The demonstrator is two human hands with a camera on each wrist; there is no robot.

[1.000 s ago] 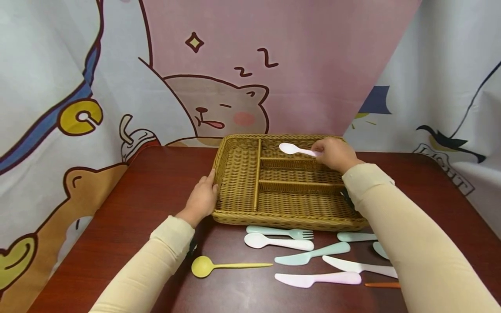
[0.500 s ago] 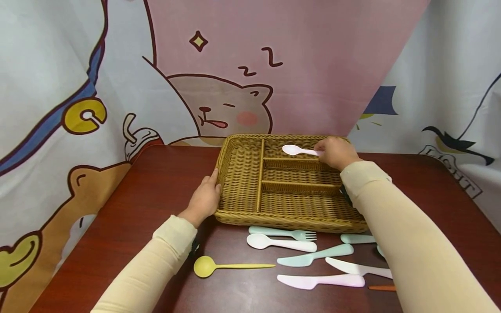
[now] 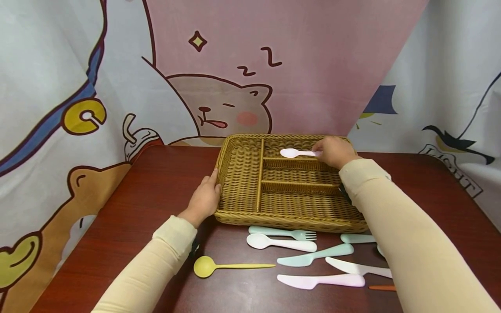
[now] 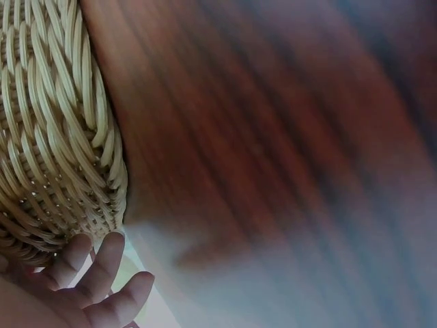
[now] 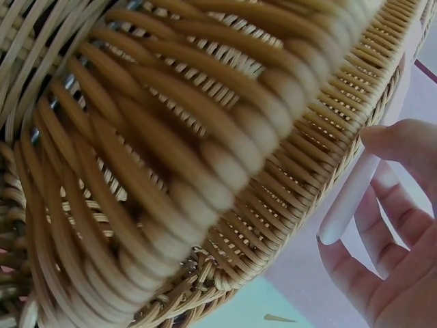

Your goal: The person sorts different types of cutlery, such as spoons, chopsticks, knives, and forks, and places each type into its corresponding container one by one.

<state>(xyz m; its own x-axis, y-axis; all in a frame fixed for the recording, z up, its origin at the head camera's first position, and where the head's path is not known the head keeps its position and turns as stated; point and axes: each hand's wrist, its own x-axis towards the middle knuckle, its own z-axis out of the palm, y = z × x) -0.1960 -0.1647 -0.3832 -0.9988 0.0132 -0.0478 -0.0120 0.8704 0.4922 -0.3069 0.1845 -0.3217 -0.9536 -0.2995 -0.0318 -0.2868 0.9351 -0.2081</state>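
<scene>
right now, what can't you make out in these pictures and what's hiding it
Orange utensil: head view, right end behind the right sleeve; kind unclear.
Mint utensil: head view, right end behind that sleeve.
White knife: head view, handle's end behind that sleeve.
Basket: head view, right side partly behind the right hand and sleeve.
Table: left wrist view, surface blurred.

Woven golden-brown basket [image 3: 239, 182]; red-brown table [image 3: 156, 182] with dark streaks.
Basket weave: strands from tan to brown. Far: pale pink spoon [image 3: 289, 152], plain; cloth [image 3: 321, 65] in pink and white, with dark-outlined cartoon prints in beige, yellow and blue. Near: mint-green fork [image 3: 270, 231], mint-green knife [image 3: 313, 255], white spoon [image 3: 279, 243], white knife [image 3: 358, 268] and pale pink knife [image 3: 321, 281], all plain; yellow spoon [image 3: 205, 266] at left, orange utensil [image 3: 382, 288] at right. Both sleeves [image 3: 145, 265]: plain cream.
</scene>
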